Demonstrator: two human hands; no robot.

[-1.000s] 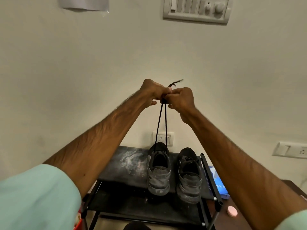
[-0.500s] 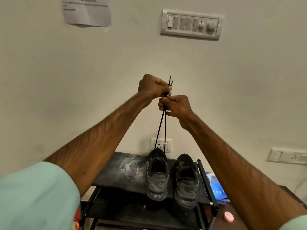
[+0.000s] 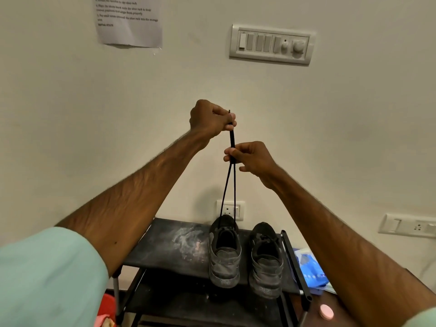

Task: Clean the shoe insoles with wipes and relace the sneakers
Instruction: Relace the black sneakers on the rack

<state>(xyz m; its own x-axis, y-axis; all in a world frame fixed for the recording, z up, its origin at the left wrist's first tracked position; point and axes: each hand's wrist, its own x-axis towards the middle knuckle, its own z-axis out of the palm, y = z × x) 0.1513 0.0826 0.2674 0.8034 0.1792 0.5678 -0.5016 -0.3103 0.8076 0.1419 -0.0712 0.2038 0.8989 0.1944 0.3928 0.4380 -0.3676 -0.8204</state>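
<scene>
Currently: black shoelace [image 3: 232,140], light, limp, likely slippery; your left hand [image 3: 210,119] pinches its tips, your right hand [image 3: 252,158] pinches both strands below; hold it near the tips.

Two worn dark grey sneakers, upright and side by side on the top shelf [image 3: 169,246] of a black rack, heels toward the viewer. From the left sneaker [image 3: 225,253], a thin black lace [image 3: 232,180] drawn straight up in two taut strands. Joined above, pinched by the right hand [image 3: 252,156] and, higher, gripped by the left hand [image 3: 210,119], one short tip out on top. Right sneaker [image 3: 266,263] just beside, near the shelf's right edge.
</scene>
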